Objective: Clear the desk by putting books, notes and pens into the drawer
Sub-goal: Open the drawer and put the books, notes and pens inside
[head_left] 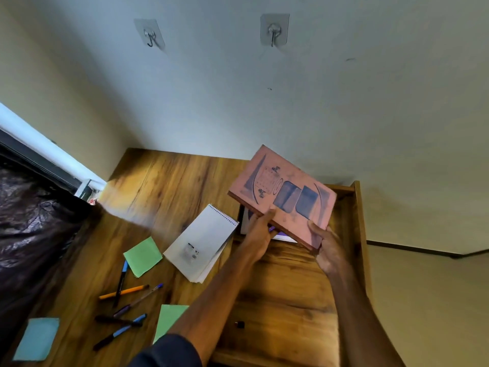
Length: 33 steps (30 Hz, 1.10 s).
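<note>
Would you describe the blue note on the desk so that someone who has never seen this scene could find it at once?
Start at the wooden desk and go to its near left corner, beside the dark plastic sheet. The blue note lies there, left of the scattered pens. It is the only blue one; the other two notes are green.

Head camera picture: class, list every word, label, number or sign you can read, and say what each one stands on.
Nothing here can be read.
pink book cover: blue print, lettering too blurred to read.
spiral notepad: small printed label, too small to read.
green notes, blue note: no writing shows.
</note>
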Each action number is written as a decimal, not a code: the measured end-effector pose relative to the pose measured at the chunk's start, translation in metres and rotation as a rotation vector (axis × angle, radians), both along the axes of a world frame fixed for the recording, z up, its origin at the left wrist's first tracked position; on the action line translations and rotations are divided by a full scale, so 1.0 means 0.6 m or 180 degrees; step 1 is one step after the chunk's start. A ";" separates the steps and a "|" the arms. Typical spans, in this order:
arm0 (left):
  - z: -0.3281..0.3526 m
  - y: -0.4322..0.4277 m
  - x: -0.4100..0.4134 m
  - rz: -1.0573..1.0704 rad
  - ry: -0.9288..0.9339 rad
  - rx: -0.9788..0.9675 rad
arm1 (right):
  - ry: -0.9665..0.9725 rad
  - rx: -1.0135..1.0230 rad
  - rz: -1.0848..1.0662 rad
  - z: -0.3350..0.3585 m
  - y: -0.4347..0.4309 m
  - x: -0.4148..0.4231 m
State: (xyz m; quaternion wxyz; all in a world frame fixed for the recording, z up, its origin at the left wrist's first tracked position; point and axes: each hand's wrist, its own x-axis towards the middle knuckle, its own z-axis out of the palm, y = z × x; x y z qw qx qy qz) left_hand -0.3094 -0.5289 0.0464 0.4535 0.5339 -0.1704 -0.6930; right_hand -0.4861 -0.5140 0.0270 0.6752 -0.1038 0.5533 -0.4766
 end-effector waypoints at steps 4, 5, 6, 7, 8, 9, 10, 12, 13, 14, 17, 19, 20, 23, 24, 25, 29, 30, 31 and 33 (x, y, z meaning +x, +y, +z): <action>-0.035 0.004 0.000 -0.1083 -0.0874 0.0331 | 0.0480 0.0033 -0.0263 0.000 -0.005 -0.040; -0.044 0.007 -0.001 -0.1372 -0.1078 0.0452 | 0.0698 -0.0006 -0.0271 0.003 -0.008 -0.050; -0.055 0.011 -0.001 -0.1616 -0.1233 0.0534 | 0.0925 -0.0059 -0.0256 0.007 -0.012 -0.060; -0.065 0.015 0.001 -0.1774 -0.1360 0.0570 | 0.1100 -0.0095 -0.0235 0.012 -0.015 -0.067; -0.072 0.019 0.001 -0.1822 -0.1464 0.0571 | 0.1248 -0.0120 -0.0184 0.015 -0.017 -0.074; -0.078 0.023 0.004 -0.1803 -0.1554 0.0568 | 0.1354 -0.0129 -0.0125 0.019 -0.019 -0.078; -0.085 0.026 0.006 -0.1761 -0.1591 0.0606 | 0.1458 -0.0128 -0.0041 0.018 -0.022 -0.081; -0.091 0.032 0.010 -0.1686 -0.1522 0.0776 | 0.1586 -0.0143 0.0103 0.010 -0.026 -0.081; -0.090 0.035 0.012 -0.1653 -0.1477 0.0839 | 0.1610 -0.0148 0.0142 0.005 -0.028 -0.077; -0.094 0.038 0.014 -0.1602 -0.1457 0.0864 | 0.1627 -0.0151 0.0171 0.000 -0.031 -0.070; -0.106 0.043 0.023 -0.1421 -0.1580 0.0896 | 0.1625 -0.0128 0.0238 -0.018 -0.043 -0.036; -0.109 0.043 0.026 -0.1358 -0.1697 0.0961 | 0.1620 -0.0086 0.0299 -0.034 -0.056 -0.012; -0.110 0.042 0.027 -0.1340 -0.1700 0.0997 | 0.1585 -0.0052 0.0335 -0.042 -0.063 0.001; -0.109 0.040 0.029 -0.1324 -0.1646 0.0978 | 0.1459 0.0008 0.0438 -0.067 -0.085 0.033; -0.107 0.040 0.029 -0.1325 -0.1612 0.0968 | 0.1458 0.0019 0.0481 -0.075 -0.091 0.041; -0.107 0.040 0.029 -0.1326 -0.1571 0.0973 | 0.1469 0.0031 0.0527 -0.083 -0.096 0.048; -0.102 0.035 0.024 -0.1331 -0.1372 0.0962 | 0.1580 0.0092 0.0677 -0.110 -0.114 0.057; -0.103 0.033 0.024 -0.1353 -0.1361 0.0946 | 0.1664 0.0110 0.0709 -0.114 -0.116 0.054; -0.103 0.031 0.023 -0.1379 -0.1347 0.0931 | 0.1739 0.0135 0.0740 -0.118 -0.119 0.049; -0.104 0.028 0.020 -0.1420 -0.1287 0.0913 | 0.1819 0.0232 0.0745 -0.129 -0.122 0.032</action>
